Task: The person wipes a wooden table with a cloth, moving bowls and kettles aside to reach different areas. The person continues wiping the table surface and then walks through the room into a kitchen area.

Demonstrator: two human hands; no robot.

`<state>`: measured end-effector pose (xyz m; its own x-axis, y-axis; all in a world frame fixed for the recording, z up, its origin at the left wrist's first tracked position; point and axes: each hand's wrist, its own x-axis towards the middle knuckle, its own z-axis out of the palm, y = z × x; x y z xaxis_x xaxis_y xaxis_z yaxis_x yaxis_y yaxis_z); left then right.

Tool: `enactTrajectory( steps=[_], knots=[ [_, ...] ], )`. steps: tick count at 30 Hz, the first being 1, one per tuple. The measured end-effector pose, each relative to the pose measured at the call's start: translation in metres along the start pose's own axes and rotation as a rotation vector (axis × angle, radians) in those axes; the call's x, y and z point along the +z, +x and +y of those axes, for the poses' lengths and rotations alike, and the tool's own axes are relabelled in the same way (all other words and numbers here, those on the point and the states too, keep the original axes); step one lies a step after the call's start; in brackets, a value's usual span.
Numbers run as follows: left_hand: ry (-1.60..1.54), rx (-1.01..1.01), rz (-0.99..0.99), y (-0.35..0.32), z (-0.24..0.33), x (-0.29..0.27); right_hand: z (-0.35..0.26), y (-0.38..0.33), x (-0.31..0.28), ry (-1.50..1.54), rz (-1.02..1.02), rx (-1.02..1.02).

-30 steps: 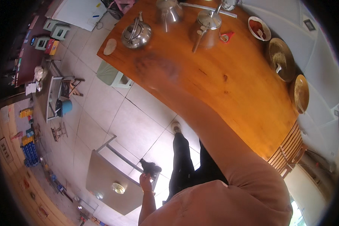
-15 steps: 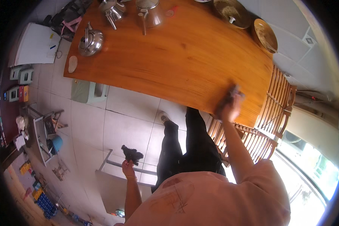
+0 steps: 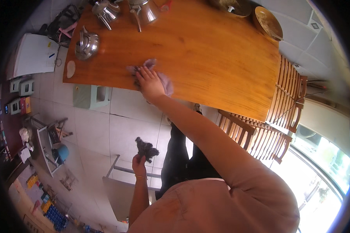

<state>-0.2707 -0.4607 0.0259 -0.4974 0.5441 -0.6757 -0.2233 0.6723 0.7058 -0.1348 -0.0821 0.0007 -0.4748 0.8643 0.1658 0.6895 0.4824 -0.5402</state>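
Note:
My right hand (image 3: pixel 148 82) presses a pale purple cloth (image 3: pixel 159 73) flat on the near edge of a long wooden table (image 3: pixel 206 50). The arm reaches forward from the lower right in a salmon sleeve. My left hand (image 3: pixel 139 163) hangs low over the tiled floor and is closed on a dark fuzzy clump (image 3: pixel 146 147). A steel kettle (image 3: pixel 86 44) stands on the table's left end, and two more steel pots (image 3: pixel 144 11) stand at the far edge.
Wooden slatted chairs (image 3: pixel 260 132) stand at the table's right side. Two brown bowls (image 3: pixel 269 21) sit at the far right corner. A green plastic stool (image 3: pixel 90 96) is under the table's left end. A grey board (image 3: pixel 118 194) lies beneath my left hand.
My right hand with the cloth has swept from the table's right side to its left near edge. My left hand kept hold of the dark clump.

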Motion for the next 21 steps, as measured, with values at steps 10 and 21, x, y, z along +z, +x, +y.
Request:
enactTrajectory(
  steps=[10,21],
  knots=[
    [0.039,0.202,-0.144,-0.006,0.084,0.086,0.225,-0.142,-0.163,-0.161,0.235,0.538],
    [-0.13,0.254,-0.209,-0.009,0.132,0.166,0.121,-0.092,-0.122,-0.306,0.03,-0.005]
  ],
)
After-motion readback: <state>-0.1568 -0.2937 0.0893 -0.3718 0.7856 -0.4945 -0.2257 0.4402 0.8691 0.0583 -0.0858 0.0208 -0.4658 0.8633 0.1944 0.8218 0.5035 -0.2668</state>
